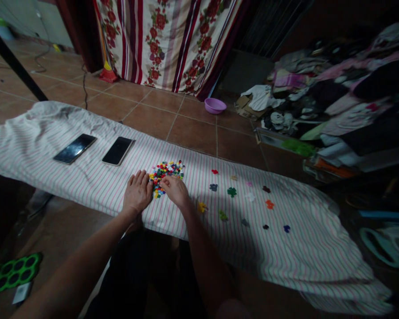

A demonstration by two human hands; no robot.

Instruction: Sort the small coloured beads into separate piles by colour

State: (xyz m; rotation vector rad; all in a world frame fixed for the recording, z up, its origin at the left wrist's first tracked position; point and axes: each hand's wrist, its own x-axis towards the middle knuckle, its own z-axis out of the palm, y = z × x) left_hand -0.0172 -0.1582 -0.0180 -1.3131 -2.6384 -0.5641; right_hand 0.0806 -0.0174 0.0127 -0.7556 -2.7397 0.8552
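A heap of small, bright plastic pieces in mixed colours lies on the striped cloth. My left hand rests flat against the heap's left edge, fingers stretched out and holding nothing. Over the heap's near right side, my right hand has its fingertips pinched together; whatever may be between them is hidden. Small single-colour clusters are spread to the right, among them a dark green one, a yellow one, an orange one, a red one and a dark blue one.
Two phones, one farther left and one nearer the heap, lie on the cloth. Beyond the cloth's far edge, a purple basin stands on the tiled floor. Clothes are piled at the right.
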